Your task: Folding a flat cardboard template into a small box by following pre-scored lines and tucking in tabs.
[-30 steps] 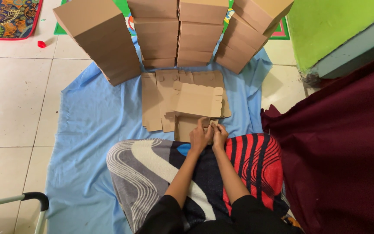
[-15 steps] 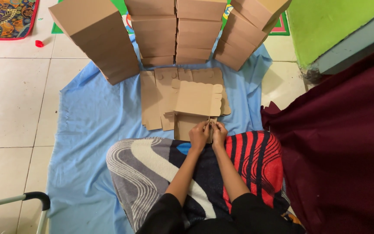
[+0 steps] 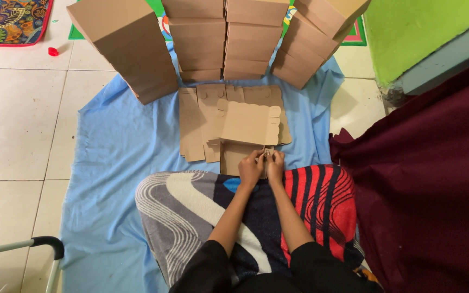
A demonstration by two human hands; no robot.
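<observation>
Little has moved: both hands, left (image 3: 251, 167) and right (image 3: 276, 163), still pinch the cardboard box (image 3: 248, 126) flap together, near the blue sheet's (image 3: 109, 146) front edge.

Four box stacks (image 3: 229, 40); two hands (image 3: 261, 167).

Flat blanks (image 3: 202, 122) lie on the sheet (image 3: 109, 152), before the lap. A half-folded box (image 3: 248, 127) rests on them. Stacks (image 3: 223, 38) stand behind, apparently four. Both hands (image 3: 261, 165) meet at the box's near edge.

Left hand (image 3: 251, 169) and right hand (image 3: 275, 167) touching — fingers seemingly pinched.
</observation>
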